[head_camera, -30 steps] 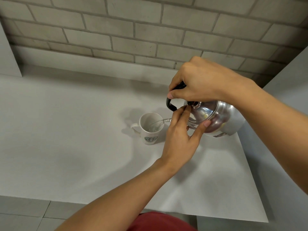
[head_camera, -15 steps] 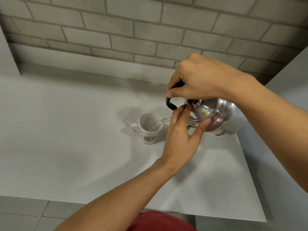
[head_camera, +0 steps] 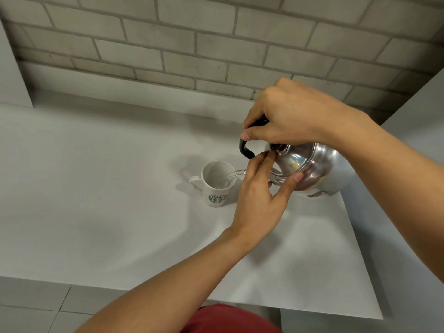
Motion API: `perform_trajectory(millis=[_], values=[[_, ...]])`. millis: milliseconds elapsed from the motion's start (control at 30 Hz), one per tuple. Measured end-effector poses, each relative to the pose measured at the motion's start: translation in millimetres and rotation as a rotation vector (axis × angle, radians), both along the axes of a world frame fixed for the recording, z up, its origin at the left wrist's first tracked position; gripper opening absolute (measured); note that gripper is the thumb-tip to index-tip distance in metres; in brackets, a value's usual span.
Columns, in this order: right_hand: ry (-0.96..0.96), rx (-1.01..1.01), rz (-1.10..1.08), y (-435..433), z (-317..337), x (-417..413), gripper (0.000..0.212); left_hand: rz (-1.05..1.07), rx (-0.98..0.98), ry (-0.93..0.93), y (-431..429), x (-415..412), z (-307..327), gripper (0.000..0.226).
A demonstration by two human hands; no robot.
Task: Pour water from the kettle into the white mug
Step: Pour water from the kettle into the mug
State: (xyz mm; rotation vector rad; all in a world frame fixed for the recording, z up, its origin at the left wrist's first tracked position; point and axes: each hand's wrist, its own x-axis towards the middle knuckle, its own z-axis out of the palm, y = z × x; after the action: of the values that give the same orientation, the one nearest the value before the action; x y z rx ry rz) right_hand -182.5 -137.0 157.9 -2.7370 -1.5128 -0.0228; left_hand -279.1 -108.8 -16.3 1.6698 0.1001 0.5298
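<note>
A shiny steel kettle (head_camera: 314, 169) is tilted to the left above the table. My right hand (head_camera: 290, 116) grips its black handle (head_camera: 245, 150) from above. My left hand (head_camera: 262, 195) presses its fingertips against the kettle's lid, thumb on the body. A thin stream of water (head_camera: 233, 174) runs from the spout, which my left hand hides, into the white mug (head_camera: 217, 186). The mug stands upright with a green emblem on its front and its handle to the left. Water is visible inside it.
The white table (head_camera: 96, 200) reaches a grey brick wall (head_camera: 216, 44) at the back. Its front edge and right edge are near. A tiled floor (head_camera: 31, 306) lies below. A white panel (head_camera: 420, 116) rises at the right.
The kettle has stayed tilted with water still flowing. Both hands hold nearly the same place. The view has shifted slightly.
</note>
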Motion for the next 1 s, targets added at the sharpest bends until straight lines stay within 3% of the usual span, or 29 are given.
perform_trajectory(millis=[200, 533, 633, 767, 900, 1000], values=[[0.009, 0.132, -0.008, -19.4, -6.2, -1.5, 0.024, -0.025, 0.205, 0.057, 8.6, -5.0, 1.3, 0.065], [0.092, 0.605, -0.191, -79.5, -49.3, 3.9, 0.024, -0.092, 0.648, 0.081, 24.9, -6.2, 12.2, 0.065], [0.148, 0.790, -0.240, -97.1, -67.8, 2.4, 0.025, -0.080, 0.668, 0.033, 29.8, -10.2, 13.8, 0.050], [0.252, 1.009, -0.310, -116.5, -83.4, 0.5, 0.016, 0.013, 0.527, -0.035, 33.7, -7.1, 17.1, 0.027], [0.318, 1.079, -0.330, -129.7, -93.9, 0.6, 0.017, -0.059, 0.474, 0.054, 29.8, 9.4, 25.5, 0.050], [0.352, 1.077, -0.333, -133.8, -103.6, 1.3, 0.018, -0.080, 0.582, 0.098, 29.4, 20.9, 28.8, 0.051]])
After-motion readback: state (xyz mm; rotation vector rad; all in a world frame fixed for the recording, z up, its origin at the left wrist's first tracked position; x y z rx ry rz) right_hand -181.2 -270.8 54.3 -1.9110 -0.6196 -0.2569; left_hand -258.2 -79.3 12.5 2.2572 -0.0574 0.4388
